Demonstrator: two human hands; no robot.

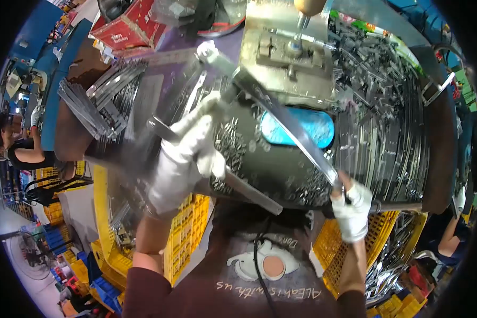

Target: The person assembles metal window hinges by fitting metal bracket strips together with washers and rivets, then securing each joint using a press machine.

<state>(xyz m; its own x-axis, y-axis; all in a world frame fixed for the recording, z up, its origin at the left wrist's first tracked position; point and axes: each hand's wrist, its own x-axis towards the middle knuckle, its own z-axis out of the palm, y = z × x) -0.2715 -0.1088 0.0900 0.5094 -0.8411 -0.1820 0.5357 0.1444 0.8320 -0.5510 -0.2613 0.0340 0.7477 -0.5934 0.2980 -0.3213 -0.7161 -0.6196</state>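
My left hand (183, 153), in a white glove and blurred by motion, is closed around a flat metal bar (252, 195) that slants down to the right below it. My right hand (351, 209), in a white glove with bare fingertips, grips the lower end of a long shiny metal strip (289, 127). The strip's upper end reaches up and left, near a blurred silvery piece (215, 59) whose kind I cannot make out. Behind the strip lies a blue oval dish (323, 128). A metal fixture (291, 55) on a plate stands beyond it.
Long metal strips (381, 153) and a heap of small metal parts (373, 58) cover the right of the bench. More strips (108, 100) lie left. Yellow crates (188, 238) stand below the bench. A red box (130, 26) sits at the back. Other people work at both sides.
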